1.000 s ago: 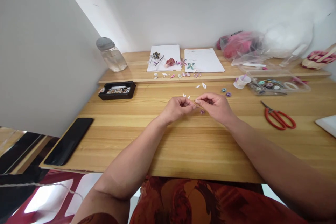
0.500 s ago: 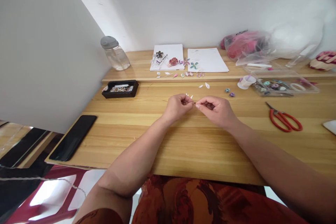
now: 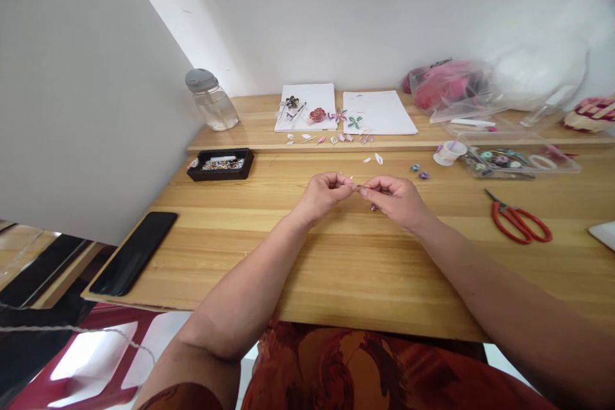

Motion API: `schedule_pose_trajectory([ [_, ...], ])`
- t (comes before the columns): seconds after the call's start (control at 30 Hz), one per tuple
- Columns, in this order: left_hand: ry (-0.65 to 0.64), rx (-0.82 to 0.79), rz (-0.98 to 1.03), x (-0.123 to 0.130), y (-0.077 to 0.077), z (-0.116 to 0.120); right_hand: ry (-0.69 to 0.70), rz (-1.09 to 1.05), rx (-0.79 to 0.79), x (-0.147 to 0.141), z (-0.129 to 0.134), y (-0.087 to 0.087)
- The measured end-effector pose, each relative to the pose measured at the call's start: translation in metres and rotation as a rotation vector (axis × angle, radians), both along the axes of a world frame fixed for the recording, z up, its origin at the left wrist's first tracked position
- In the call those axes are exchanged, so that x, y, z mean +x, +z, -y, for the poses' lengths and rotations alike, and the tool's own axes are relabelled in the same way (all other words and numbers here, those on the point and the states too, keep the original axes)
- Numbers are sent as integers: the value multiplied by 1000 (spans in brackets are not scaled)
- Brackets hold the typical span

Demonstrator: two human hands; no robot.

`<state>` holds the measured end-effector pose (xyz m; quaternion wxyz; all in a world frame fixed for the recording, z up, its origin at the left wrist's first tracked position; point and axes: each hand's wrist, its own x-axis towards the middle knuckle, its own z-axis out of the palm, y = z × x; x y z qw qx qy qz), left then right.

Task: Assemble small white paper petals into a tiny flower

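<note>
My left hand [image 3: 324, 196] and my right hand [image 3: 396, 200] meet fingertip to fingertip above the middle of the table. Both are closed in a pinch on something tiny and dark, too small to name. Just below my right fingers shows a small purple thing [image 3: 374, 207], partly covered by the hand; whether it hangs or lies on the wood I cannot tell. Behind the fingertips are bits of white petal shapes, mostly hidden. Two white petal pieces [image 3: 378, 159] lie farther back. To the right sit two small wound bundles, one blue [image 3: 415, 168] and one purple [image 3: 423, 175].
Red-handled scissors [image 3: 521, 221], a white spool [image 3: 450, 152] and a clear box of supplies [image 3: 528, 160] are on the right. A black bead tray [image 3: 221, 164], a phone [image 3: 134, 253] and a water bottle [image 3: 211, 99] stand left. Paper sheets [image 3: 384, 114] and flower pieces line the back ledge.
The small purple thing now shows below my right fingers, where it was not visible before. My hands stay pinched together with hardly any shift.
</note>
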<state>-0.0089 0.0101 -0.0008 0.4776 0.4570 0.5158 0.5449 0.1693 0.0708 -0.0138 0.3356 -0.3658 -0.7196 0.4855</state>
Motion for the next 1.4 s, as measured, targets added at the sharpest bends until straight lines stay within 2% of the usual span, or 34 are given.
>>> schedule_pose_trajectory([
  [0.13,114,6,0,-1,-3,-4,-3,77,86,-2,10,7],
  [0.23,157,52,-171,0,-5,-4,-12,105,162,-4,18,15],
  [0.33,82,72,-362,1,-5,-2,-37,117,233,-3,19,20],
  [0.4,1,72,-413,1,-5,0,-44,115,247,-1,16,20],
  [0.47,-71,70,-385,2,-4,2,-34,84,201,1,10,17],
  [0.57,-130,45,-259,2,-1,3,-4,-7,37,3,2,13],
  [0.67,-107,15,-147,2,2,3,-29,-70,-137,1,-1,11],
  [0.77,-50,6,-55,2,3,2,-51,-79,-199,-1,1,9],
  [0.93,91,10,47,0,-1,-3,20,75,41,-3,12,10],
  [1.07,152,60,-132,-1,-6,-5,-2,118,194,-4,22,19],
  [1.17,74,98,-337,0,-7,-3,-37,110,253,-3,22,23],
  [1.23,-17,110,-401,0,-7,-1,-54,114,257,-1,18,23],
  [1.4,-145,78,-271,1,-2,2,-29,29,115,3,5,19],
])
